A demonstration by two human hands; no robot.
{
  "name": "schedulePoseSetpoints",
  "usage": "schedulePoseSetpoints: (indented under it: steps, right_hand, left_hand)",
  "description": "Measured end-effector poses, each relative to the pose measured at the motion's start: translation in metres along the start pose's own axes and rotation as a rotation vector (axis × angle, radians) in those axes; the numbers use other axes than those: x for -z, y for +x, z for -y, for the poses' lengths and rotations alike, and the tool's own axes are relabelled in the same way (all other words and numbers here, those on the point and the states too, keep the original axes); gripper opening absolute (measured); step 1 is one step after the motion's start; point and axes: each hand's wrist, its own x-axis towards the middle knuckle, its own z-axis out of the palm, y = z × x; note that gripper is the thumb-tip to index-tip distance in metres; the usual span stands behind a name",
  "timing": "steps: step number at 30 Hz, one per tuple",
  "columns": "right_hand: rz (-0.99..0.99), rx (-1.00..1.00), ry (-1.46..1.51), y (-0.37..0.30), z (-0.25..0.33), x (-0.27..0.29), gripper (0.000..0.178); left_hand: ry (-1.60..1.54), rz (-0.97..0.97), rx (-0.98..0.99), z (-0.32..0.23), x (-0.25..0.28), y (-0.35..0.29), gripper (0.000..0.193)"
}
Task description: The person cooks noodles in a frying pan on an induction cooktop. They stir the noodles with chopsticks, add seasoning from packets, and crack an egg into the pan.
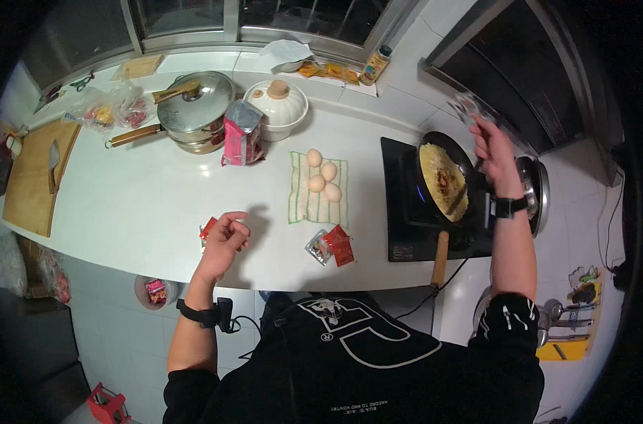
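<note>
My right hand (495, 150) is raised beside the far right of the frying pan (435, 141). Its fingers are closed on a clear, shiny piece (470, 106), too blurred to name. A round yellow flatbread or omelette (435, 173) lies in the pan, a reddish-brown patch at its middle. The pan sits on a black cooktop (400, 237), its wooden handle (441, 258) toward me. Over the counter's near left, my left hand (226, 237) is open, fingers loosely bent. A small red packet (208, 230) is partly hidden beside it.
Several eggs (316, 184) rest on a green-striped cloth (300, 208); torn packets (338, 247) lie nearer. Behind are a lidded steel pot (194, 116), a white casserole (282, 116) and a pink bag (240, 141). A knife (53, 166) lies on the cutting board (35, 191) at far left.
</note>
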Motion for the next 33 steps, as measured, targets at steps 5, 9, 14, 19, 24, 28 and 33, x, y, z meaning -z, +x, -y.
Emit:
schedulePoseSetpoints:
  steps: [5,9,14,19,24,28,33]
  right_hand:
    - [0.316,-0.062,-0.088,0.006,-0.013,-0.161,0.021]
    - [0.501,-0.099,-0.166,0.002,-0.045,-0.268,0.019]
    - [0.558,-0.032,-0.342,0.008,-0.063,-0.328,0.023]
    - [0.582,0.053,-0.443,0.012,-0.086,-0.356,0.022]
    - [0.646,0.010,-0.427,0.010,-0.095,-0.355,0.026]
    - [0.632,-0.051,-0.432,-0.001,-0.071,-0.316,0.032]
    - [0.571,-0.067,-0.364,-0.028,-0.026,-0.223,0.030]
  left_hand:
    - [-0.007,0.067,0.008,0.012,0.014,-0.024,0.029]
    - [0.010,0.044,0.080,0.025,0.034,-0.052,0.030]
    - [-0.059,-0.035,0.095,0.039,0.055,-0.085,0.028]
    - [0.000,-0.124,0.161,0.041,0.063,-0.103,0.029]
    - [-0.032,-0.054,0.128,0.040,0.057,-0.099,0.030]
    - [0.009,0.068,0.143,0.035,0.040,-0.084,0.033]
    - [0.061,0.360,0.180,0.025,-0.005,-0.039,0.036]
